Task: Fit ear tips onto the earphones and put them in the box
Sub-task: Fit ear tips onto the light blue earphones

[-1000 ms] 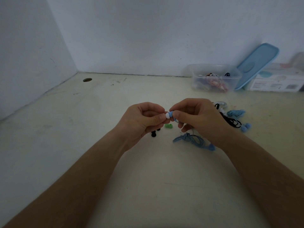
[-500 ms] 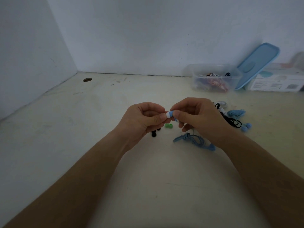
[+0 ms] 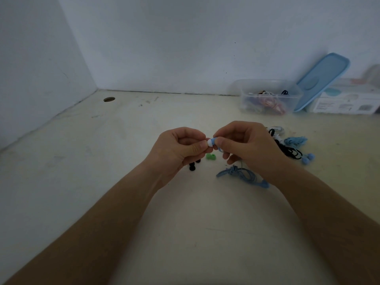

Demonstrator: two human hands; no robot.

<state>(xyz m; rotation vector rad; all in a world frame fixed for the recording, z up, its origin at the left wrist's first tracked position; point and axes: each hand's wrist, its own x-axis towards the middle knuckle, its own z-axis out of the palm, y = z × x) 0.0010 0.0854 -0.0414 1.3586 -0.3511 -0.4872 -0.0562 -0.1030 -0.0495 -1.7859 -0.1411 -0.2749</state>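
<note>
My left hand pinches a white ear tip between thumb and fingers. My right hand pinches a blue earbud that touches the tip. The blue cable bundle of this earphone lies on the table below my right hand. Loose tips lie under my hands: a green one and black ones. At the back right stands a clear plastic box with several earphones inside.
More earphones lie right of my right hand: a black pair and a blue pair with buds. A blue lid leans on a white carton. Walls close the back and left. A hole marks the tabletop.
Both hands stay nearly still; the fingers keep working the white tip against the blue earbud with only tiny shifts.
</note>
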